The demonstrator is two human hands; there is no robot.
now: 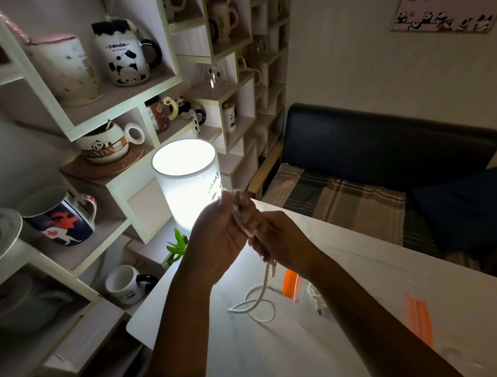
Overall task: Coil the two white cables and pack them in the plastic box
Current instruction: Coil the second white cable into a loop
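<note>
Both hands are raised above the white table (264,355), in front of the lit lamp. My left hand (220,238) holds several loops of a white cable (261,298) wound around its fingers. My right hand (279,240) pinches the same cable just beside the left hand. The cable's loose end hangs down and lies in a loop on the table. A clear plastic box (406,301) with orange clips stands to the right, partly behind my right forearm. A second white cable (315,296) lies inside it.
A glowing cylindrical lamp (185,183) stands at the table's far left corner with a small green plant (177,245) below it. Shelves of mugs (119,57) fill the left. A dark sofa (383,170) with a plaid cover is behind the table.
</note>
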